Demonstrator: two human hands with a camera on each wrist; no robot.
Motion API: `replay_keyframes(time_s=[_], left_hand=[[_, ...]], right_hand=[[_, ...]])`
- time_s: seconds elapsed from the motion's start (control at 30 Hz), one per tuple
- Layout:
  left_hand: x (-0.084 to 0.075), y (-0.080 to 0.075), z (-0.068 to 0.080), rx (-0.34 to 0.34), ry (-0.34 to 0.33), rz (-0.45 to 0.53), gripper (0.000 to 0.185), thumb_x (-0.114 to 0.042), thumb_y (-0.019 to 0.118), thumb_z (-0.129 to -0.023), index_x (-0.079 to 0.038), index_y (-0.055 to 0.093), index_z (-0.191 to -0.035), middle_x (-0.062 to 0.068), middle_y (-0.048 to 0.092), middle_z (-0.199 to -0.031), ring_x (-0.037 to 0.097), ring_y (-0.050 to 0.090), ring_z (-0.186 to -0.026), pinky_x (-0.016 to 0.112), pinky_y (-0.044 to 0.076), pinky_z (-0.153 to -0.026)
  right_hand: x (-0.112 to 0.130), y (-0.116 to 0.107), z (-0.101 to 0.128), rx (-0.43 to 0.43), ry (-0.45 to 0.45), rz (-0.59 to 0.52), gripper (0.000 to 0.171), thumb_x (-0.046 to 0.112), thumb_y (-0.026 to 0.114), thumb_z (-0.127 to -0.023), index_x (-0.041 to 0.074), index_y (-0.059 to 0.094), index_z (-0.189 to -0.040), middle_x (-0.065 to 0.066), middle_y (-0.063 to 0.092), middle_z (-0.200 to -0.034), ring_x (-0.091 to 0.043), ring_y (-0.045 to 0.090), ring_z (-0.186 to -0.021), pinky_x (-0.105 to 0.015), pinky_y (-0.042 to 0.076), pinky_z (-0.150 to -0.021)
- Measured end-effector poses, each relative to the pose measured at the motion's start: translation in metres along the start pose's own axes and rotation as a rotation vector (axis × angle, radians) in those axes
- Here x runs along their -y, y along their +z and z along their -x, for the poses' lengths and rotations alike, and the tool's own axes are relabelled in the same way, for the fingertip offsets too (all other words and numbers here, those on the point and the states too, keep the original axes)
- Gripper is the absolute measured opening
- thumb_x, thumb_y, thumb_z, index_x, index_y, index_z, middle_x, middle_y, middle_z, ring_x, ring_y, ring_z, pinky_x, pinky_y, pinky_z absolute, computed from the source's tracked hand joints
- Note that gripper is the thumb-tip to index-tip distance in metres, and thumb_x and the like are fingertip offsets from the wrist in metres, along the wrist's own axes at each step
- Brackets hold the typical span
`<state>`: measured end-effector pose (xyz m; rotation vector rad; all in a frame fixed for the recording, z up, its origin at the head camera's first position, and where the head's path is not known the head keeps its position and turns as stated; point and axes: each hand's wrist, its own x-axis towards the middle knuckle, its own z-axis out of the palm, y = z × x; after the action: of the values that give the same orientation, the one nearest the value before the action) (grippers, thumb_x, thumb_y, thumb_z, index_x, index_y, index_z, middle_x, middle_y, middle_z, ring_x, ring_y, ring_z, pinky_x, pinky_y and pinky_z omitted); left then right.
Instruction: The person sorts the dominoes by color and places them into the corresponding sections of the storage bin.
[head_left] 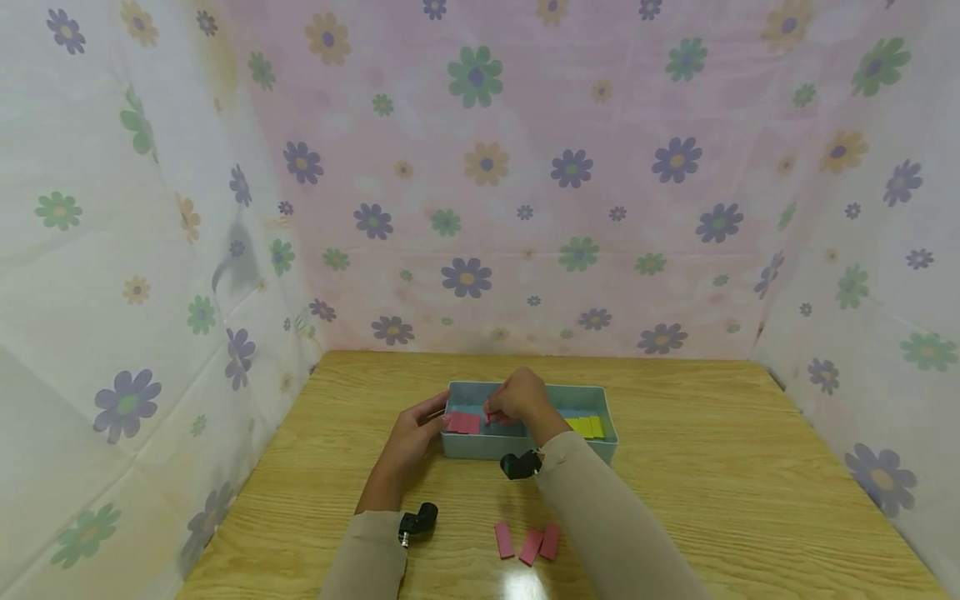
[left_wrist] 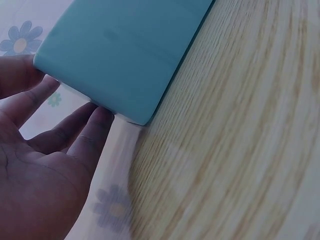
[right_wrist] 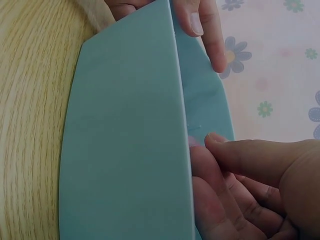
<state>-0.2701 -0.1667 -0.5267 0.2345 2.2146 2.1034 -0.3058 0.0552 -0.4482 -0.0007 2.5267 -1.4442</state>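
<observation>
A light blue box (head_left: pixel 480 447) stands on the wooden table (head_left: pixel 712 467). Inside it, pink pieces (head_left: pixel 463 422) lie at the left end and yellow pieces (head_left: pixel 587 427) at the right. My left hand (head_left: pixel 438 414) rests its straight fingers (left_wrist: pixel 95 117) against the left end wall of the box (left_wrist: pixel 125 50). My right hand (head_left: pixel 491 412) reaches over the near wall of the box (right_wrist: pixel 125 140), and its thumb and curled fingers (right_wrist: pixel 205 160) pinch a pink piece (right_wrist: pixel 192 142) that barely shows. Three more pink pieces (head_left: pixel 527 542) lie loose on the table near me.
Flowered cloth walls (head_left: pixel 480 183) close in the table at the back and on both sides. Bare wood lies to the left and right of the box. A black wrist camera (head_left: pixel 417 523) sits on each forearm.
</observation>
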Motion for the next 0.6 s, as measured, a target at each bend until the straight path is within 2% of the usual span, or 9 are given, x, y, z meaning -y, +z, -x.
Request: replay_keyframes(time_s=[0.2, 0.4, 0.5, 0.6], left_hand=[[0.0002, 0.0001, -0.0002, -0.003, -0.002, -0.003, 0.050, -0.008, 0.058, -0.105, -0.010, 0.050, -0.154, 0.019, 0.049, -0.157, 0.037, 0.048, -0.144, 0.040, 0.049, -0.113], [0.0012, -0.0002, -0.0001, 0.002, 0.006, -0.002, 0.050, -0.008, 0.058, -0.105, -0.009, 0.049, -0.155, 0.021, 0.048, -0.157, 0.038, 0.048, -0.145, 0.042, 0.048, -0.114], [0.0013, -0.0002, -0.0005, 0.003, -0.001, 0.018, 0.051, -0.008, 0.058, -0.105, -0.008, 0.049, -0.155, 0.021, 0.048, -0.157, 0.037, 0.048, -0.145, 0.042, 0.047, -0.114], [0.0000, 0.0001, -0.0005, 0.005, 0.001, 0.029, 0.051, -0.008, 0.058, -0.105, -0.007, 0.049, -0.154, 0.021, 0.048, -0.157, 0.037, 0.047, -0.145, 0.042, 0.047, -0.114]], right_hand=[[-0.0023, -0.0001, -0.0018, -0.012, -0.004, 0.008, 0.005, 0.004, 0.083, -0.085, -0.001, 0.081, -0.083, -0.012, 0.077, -0.073, -0.019, 0.075, -0.064, -0.034, 0.064, -0.061], [-0.0022, -0.0010, -0.0018, 0.000, -0.008, 0.011, 0.006, 0.005, 0.082, -0.085, 0.000, 0.081, -0.082, -0.015, 0.078, -0.078, -0.026, 0.077, -0.072, -0.039, 0.065, -0.067], [-0.0002, -0.0015, -0.0001, 0.029, -0.013, 0.065, 0.008, 0.008, 0.082, -0.085, 0.001, 0.082, -0.082, -0.014, 0.078, -0.079, -0.026, 0.077, -0.073, -0.041, 0.065, -0.069], [0.0014, -0.0006, 0.0008, 0.098, -0.013, 0.093, 0.014, 0.010, 0.076, -0.090, -0.003, 0.081, -0.090, -0.015, 0.078, -0.083, -0.026, 0.077, -0.074, -0.040, 0.064, -0.069]])
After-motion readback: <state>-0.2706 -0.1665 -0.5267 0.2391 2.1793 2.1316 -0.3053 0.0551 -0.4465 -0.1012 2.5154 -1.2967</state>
